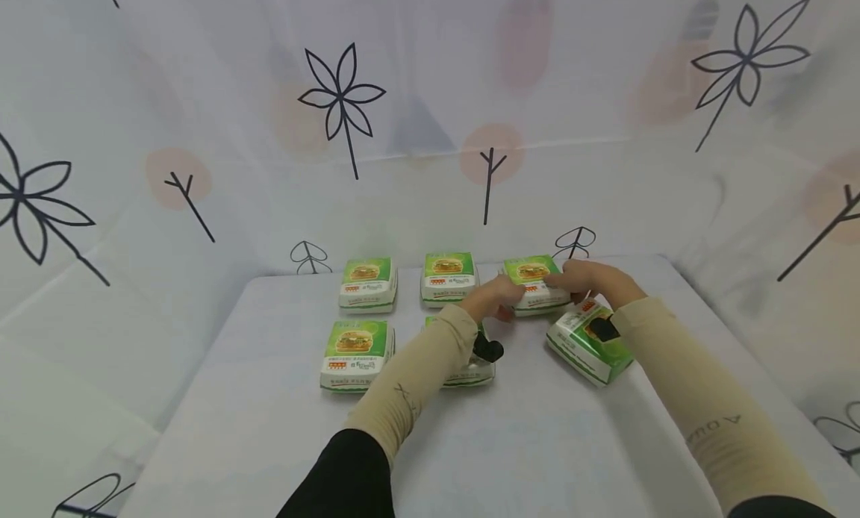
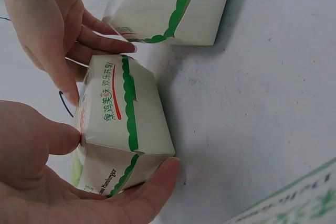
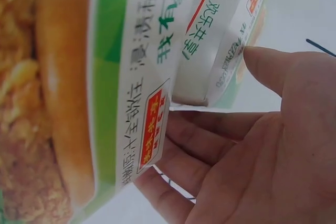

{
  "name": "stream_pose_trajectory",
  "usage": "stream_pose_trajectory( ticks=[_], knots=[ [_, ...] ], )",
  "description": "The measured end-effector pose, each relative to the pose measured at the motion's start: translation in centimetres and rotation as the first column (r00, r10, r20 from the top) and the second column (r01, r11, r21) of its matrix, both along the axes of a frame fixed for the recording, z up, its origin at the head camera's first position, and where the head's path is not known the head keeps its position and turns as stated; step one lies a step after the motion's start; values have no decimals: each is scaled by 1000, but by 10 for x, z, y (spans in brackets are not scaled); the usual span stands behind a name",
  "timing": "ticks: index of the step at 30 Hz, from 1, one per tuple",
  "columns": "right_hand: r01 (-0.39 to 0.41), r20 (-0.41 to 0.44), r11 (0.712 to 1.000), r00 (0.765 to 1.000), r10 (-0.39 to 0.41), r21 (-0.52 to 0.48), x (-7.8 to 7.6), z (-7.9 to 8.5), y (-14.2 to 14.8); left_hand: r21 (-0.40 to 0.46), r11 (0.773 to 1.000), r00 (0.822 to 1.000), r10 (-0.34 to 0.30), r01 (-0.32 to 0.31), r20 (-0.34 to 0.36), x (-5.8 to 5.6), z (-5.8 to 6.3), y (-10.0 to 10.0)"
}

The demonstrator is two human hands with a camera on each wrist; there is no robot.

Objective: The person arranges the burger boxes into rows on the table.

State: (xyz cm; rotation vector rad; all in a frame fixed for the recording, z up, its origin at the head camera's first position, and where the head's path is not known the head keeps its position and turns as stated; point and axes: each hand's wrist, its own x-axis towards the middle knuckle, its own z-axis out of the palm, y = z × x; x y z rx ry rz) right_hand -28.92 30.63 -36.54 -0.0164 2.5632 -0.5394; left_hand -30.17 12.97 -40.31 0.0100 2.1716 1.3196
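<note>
Both hands hold one green-and-white hamburger box (image 1: 537,298) at the back right of the table. On its left side, my left hand (image 1: 493,297) grips it, thumb on the top edge and fingers along the lower side in the left wrist view. My right hand (image 1: 600,281) pinches the opposite side, thumb on top and fingers against the end wall. Just in front, a second hamburger box (image 1: 584,339) sits askew below the right wrist, partly covered by it. Another front hamburger box (image 1: 470,375) is mostly hidden behind the left forearm.
Two more hamburger boxes, one at back left (image 1: 368,285) and one at back middle (image 1: 449,279), stand in the rear row. A front-left hamburger box (image 1: 356,356) lies beside the left sleeve. A patterned curtain (image 1: 416,197) hangs behind the white table (image 1: 269,413).
</note>
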Motion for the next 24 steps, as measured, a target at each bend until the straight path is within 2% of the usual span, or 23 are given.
stream_pose_trajectory(
  ticks=[7, 15, 20, 24],
  knots=[
    [31, 11, 999, 999, -31, -7, -10, -2, -1, -33, 999, 999, -1, 0, -33, -8, 1, -4],
    [71, -2, 997, 997, -71, -27, -14, -3, 0, -17, 1000, 999, -3, 2, -34, -15, -1, -4],
    [76, -5, 997, 997, -76, -18, -13, -1, 2, -64, 998, 999, -11, 9, -40, -21, -1, -1],
    [59, 9, 998, 998, -59, 2, -6, 5, 6, -99, 994, 998, -41, 37, -41, -18, 6, -4]
  ],
)
